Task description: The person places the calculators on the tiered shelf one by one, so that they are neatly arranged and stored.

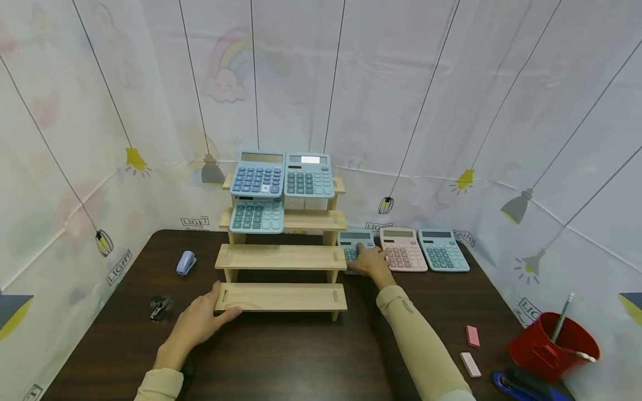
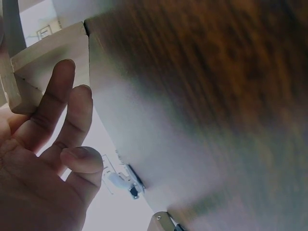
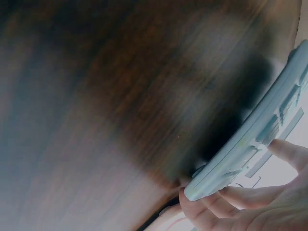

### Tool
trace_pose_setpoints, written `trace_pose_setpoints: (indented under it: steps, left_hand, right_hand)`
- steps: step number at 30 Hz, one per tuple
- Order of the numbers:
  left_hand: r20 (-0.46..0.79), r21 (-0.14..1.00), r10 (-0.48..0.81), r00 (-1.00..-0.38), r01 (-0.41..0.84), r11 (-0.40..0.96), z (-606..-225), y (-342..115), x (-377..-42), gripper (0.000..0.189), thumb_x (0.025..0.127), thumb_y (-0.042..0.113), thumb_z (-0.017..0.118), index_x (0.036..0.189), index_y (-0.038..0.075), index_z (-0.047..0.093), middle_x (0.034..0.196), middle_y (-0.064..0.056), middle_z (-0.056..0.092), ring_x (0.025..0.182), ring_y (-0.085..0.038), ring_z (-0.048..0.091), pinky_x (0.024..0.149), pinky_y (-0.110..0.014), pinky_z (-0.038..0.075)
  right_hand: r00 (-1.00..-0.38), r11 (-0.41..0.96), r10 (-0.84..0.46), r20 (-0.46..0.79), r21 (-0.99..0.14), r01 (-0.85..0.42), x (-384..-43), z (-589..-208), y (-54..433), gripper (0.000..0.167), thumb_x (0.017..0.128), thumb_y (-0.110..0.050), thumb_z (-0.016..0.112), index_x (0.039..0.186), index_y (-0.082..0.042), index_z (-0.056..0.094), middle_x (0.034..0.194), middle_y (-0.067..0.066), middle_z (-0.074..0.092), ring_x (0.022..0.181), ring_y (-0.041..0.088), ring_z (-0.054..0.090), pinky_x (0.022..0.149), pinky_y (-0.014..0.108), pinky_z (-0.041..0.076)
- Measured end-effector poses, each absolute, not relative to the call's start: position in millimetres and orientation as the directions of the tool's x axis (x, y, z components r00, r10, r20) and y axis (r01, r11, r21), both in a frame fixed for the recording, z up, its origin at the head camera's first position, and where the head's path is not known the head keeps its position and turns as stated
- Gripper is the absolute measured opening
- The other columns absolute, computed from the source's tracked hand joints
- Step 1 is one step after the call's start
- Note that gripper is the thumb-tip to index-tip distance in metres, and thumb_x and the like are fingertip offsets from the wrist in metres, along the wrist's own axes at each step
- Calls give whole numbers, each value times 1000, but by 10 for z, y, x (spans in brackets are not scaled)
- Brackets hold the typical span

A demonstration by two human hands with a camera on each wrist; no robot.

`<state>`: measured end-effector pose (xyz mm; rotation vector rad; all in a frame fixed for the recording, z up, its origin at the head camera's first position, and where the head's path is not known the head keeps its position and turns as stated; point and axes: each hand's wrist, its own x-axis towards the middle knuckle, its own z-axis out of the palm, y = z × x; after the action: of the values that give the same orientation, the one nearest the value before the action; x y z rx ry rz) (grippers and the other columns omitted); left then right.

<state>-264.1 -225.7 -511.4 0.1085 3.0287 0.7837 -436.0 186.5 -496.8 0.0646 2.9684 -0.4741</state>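
A tiered wooden display stand (image 1: 281, 296) stands mid-table. My left hand (image 1: 198, 323) touches the left end of its lowest step; the left wrist view shows some fingers (image 2: 57, 89) extended beside the board, the others bent. My right hand (image 1: 372, 264) grips a blue-green calculator (image 1: 354, 236) right of the stand, partly covering its keys. In the right wrist view, fingertips meet the edge of this calculator (image 3: 250, 139) and one finger lies over its face. A blue calculator (image 1: 258, 172) and a teal one (image 1: 309, 177) sit on the top step. Another teal calculator (image 1: 257, 215) occupies the second step's left side.
Right of my right hand lie a pink calculator (image 1: 401, 248) and a teal calculator (image 1: 443, 249). A lilac stapler (image 1: 186, 262) and a black staple remover (image 1: 159, 307) are at left. Erasers (image 1: 472, 336), a red cup (image 1: 536, 348) and a blue-and-black object (image 1: 521, 384) are at right.
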Motion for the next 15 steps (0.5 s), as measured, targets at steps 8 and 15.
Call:
trace_pose_setpoints:
  steps: [8, 15]
  left_hand:
    - [-8, 483, 70, -997, 58, 874, -5086, -2247, -2633, 110, 88, 74, 55, 156, -7, 24, 141, -36, 52, 121, -48, 60, 90, -60, 51]
    - [-2, 481, 73, -997, 63, 874, -5083, -2244, -2625, 110, 89, 73, 55, 155, -8, 24, 140, -36, 53, 120, -48, 61, 89, -60, 52]
  right_hand:
    - [-993, 945, -9, -114, -327, 29, -4229, -4899, 1895, 93, 84, -70, 58, 155, -13, 38, 149, 43, 33, 135, 67, 31, 103, 77, 35]
    - [-997, 948, -32, -63, -318, -11, -4120, -4788, 1982, 94, 84, -72, 58, 155, -14, 39, 150, 37, 41, 137, 64, 35, 104, 75, 36]
